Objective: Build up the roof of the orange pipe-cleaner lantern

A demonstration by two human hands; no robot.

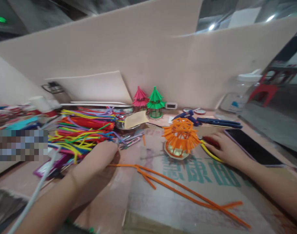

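Note:
My right hand (215,144) is closed around a tool with yellow and red handles (212,154), which looks like pliers. Its front end lies close beside an orange pipe-cleaner pagoda (181,138) with a pale octagonal base. On the left, my left hand (109,150) rests low by the bundles of pipe cleaners, near a small pair of scissors (131,142); its fingers are hidden behind the back of the hand. Several orange pipe cleaners (177,187), partly joined, stretch from beneath that hand across the table toward the front right.
Green (155,102) and pink (140,97) pagodas stand at the back. Bundled pipe cleaners (85,125) fill the left. A blue glue gun (187,115), blue-handled tool (219,123), phone (253,146) and clear jug (232,97) are on the right. A white cable (38,188) crosses the left front.

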